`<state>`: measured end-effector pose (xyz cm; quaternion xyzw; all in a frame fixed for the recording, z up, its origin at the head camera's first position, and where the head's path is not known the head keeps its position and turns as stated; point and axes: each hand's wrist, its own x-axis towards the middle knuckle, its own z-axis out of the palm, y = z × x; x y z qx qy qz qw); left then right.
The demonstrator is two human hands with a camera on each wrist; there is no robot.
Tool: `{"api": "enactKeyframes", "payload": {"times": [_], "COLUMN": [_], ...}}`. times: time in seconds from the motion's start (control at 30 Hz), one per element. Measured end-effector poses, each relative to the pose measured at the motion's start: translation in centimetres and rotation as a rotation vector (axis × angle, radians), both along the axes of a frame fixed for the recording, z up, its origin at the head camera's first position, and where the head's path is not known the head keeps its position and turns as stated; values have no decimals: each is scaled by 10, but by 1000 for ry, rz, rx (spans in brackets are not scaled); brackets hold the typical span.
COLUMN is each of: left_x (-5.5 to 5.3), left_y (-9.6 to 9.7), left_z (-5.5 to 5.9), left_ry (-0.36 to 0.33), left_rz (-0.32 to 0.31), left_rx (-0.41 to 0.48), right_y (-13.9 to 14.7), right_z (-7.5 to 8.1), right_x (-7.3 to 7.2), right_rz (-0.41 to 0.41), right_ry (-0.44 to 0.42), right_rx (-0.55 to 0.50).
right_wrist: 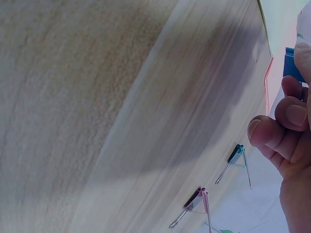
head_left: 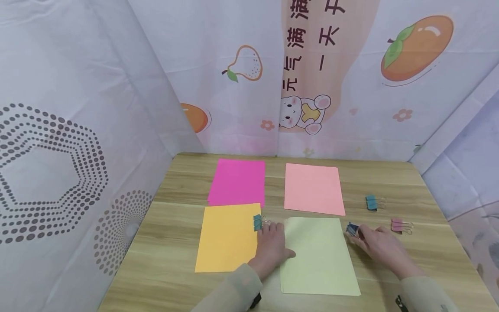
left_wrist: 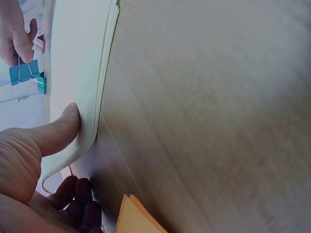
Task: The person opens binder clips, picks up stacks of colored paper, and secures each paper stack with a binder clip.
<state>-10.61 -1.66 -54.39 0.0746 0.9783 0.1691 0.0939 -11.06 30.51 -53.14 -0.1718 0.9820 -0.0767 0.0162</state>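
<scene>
My right hand point(head_left: 383, 247) pinches a blue binder clip point(head_left: 352, 229) by its handles, just off the upper right edge of a pale yellow-green paper stack point(head_left: 317, 260). In the right wrist view only part of that clip point(right_wrist: 291, 64) shows beside the thumb. My left hand point(head_left: 271, 245) rests at the stack's left edge, its thumb point(left_wrist: 63, 131) on the top sheet. The other fingers point(left_wrist: 80, 206) lie beside the edge, near a bent-up corner. Left of this hand is an orange paper stack point(head_left: 230, 242) with a teal binder clip point(head_left: 257, 222) at its right edge.
A magenta paper stack point(head_left: 238, 182) and a salmon pink one point(head_left: 313, 188) lie farther back on the wooden table point(head_left: 156, 255). To the right are a second teal binder clip point(head_left: 372, 203) and a pink binder clip point(head_left: 397, 225). Printed curtains point(head_left: 218, 86) enclose the table.
</scene>
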Motion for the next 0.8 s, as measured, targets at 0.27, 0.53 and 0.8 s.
{"api": "enactKeyframes", "payload": {"times": [0.27,0.53,0.8], "left_x": [1,-1,-2], "left_y": [-1,-2,-7], "left_z": [-2,-3,0], "left_ry": [-17,20,-23], "left_rz": [47,71,109], "left_rx": [89,139,337], "right_y": [0,1,1], "right_z": [-1,-3,-3], "right_x": [-1,2,3], "right_rz": [10,50,66], "right_ry": [-3,65,87], "right_rx": [-1,-7,-15]}}
